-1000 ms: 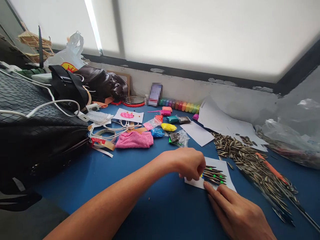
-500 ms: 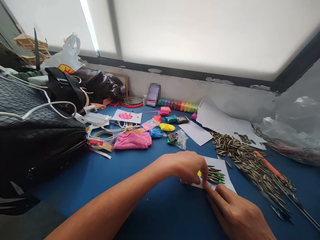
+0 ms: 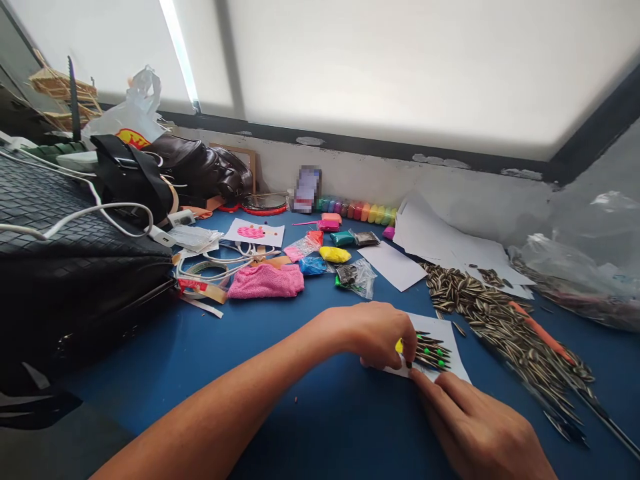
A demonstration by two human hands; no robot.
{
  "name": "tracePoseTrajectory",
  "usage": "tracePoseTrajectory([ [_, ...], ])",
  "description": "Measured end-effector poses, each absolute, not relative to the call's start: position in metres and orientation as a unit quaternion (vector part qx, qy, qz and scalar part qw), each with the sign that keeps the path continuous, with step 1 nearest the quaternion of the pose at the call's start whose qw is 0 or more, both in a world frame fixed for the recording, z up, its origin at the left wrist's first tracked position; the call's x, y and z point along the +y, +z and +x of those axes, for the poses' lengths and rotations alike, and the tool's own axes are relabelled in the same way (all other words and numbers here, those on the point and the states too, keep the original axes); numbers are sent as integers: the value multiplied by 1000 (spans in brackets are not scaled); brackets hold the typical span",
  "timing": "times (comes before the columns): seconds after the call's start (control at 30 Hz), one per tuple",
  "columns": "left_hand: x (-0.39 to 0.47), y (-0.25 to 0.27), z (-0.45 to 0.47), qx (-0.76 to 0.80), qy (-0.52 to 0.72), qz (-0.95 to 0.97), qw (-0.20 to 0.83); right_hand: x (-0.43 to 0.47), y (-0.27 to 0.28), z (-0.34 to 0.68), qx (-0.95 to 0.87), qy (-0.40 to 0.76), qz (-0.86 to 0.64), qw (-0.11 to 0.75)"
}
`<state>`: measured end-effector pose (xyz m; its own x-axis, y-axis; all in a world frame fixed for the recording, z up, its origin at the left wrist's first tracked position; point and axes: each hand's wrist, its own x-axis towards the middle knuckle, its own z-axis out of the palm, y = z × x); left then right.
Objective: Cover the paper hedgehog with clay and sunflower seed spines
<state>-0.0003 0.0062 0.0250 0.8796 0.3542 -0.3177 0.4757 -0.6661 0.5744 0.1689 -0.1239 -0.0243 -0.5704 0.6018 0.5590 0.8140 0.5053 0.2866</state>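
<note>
A sheet of white paper [image 3: 449, 331] lies on the blue table, bearing a fan of striped sunflower seeds [image 3: 425, 342], several bright green dots [image 3: 440, 353] and a patch of yellow [image 3: 399, 346]. Over its left part bends my left hand [image 3: 383, 337], closed in a pinch with the fingertips down at the paper. A tiny dark piece [image 3: 409, 365] shows at those fingertips; its kind is unclear. My right hand [image 3: 475, 420] rests at the near edge, its fingers closed together and the index tip just beside that piece. What it holds, if anything, is hidden.
A heap of sunflower seeds [image 3: 465, 297] spreads to the right with an orange-handled tool [image 3: 543, 331] on it. Beyond are white sheets [image 3: 450, 247], colored clay packets [image 3: 335, 255], a pink cloth [image 3: 266, 281], and a phone [image 3: 307, 189]. A black bag [image 3: 75, 280] stands left.
My right hand has drawn slightly back to the right, opening a small gap from the left fingertips, where the dark piece now shows. My left hand has hardly moved.
</note>
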Motion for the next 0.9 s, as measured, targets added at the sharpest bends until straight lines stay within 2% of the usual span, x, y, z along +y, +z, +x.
tracePoseTrajectory([
  [0.4, 9, 25, -3, 224, -81, 878, 415, -123, -29, 171, -843, -245, -431, 206],
  [0.63, 7, 23, 0, 231, -96, 914, 318, -122, -27, 171, -840, -254, -431, 210],
  [0.9, 5, 22, 2, 243, -98, 915, 308, -121, -23, 166, -834, -265, -445, 188],
])
